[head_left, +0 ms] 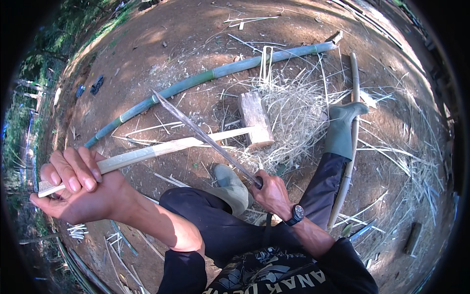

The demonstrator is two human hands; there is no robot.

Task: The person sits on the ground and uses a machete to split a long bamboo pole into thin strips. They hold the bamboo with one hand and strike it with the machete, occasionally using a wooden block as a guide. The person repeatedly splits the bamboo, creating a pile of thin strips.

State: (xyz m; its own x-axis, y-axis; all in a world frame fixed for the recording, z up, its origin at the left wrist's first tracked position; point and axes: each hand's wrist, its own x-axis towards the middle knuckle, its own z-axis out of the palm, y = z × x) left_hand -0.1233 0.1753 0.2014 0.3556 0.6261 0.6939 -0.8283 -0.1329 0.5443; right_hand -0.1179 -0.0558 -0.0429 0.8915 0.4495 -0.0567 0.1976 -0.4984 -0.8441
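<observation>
My left hand (81, 186) grips the near end of a pale split bamboo slat (161, 149), which runs right and away to rest on a wooden block (255, 120). My right hand (271, 193), with a dark watch on its wrist, holds the handle of a long machete (203, 134). The blade slants up and left and lies across the slat near its middle. I am seated on the dirt, dark trousers and grey-green rubber boots (342, 130) stretched out in front.
A long green bamboo pole (205, 78) lies curved across the bare earth beyond the block. Pale shavings (293, 112) are heaped around the block and right boot. A thin brown stick (350, 147) lies along my right leg. Split strips lie scattered at lower left and right.
</observation>
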